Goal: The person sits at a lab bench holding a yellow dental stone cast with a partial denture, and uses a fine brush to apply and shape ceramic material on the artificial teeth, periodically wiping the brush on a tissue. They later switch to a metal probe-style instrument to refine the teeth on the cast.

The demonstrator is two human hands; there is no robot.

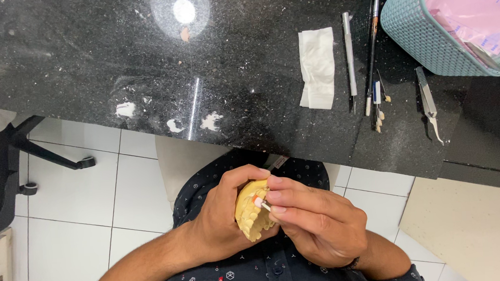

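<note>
Likely a dental lab — black stone bench (80, 64), yellow tooth cast (250, 214), fine brushes (372, 44), tweezers (429, 104)

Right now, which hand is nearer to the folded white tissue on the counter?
Right. The right hand sits almost straight below the folded white tissue, pinching a small tool at the yellow dental cast; the left hand cups that cast farther left.

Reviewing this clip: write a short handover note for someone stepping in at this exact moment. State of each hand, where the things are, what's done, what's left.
Left hand: wrapped around the yellow dental cast, held at chest level.
Right hand: fingers pinch a small white-tipped piece against the cast.
Black countertop: folded white tissue, brushes and hand tools, tweezers, teal basket.
Done: cast in hand, piece at the teeth.
Left: whether the piece is seated cannot be told.
</note>
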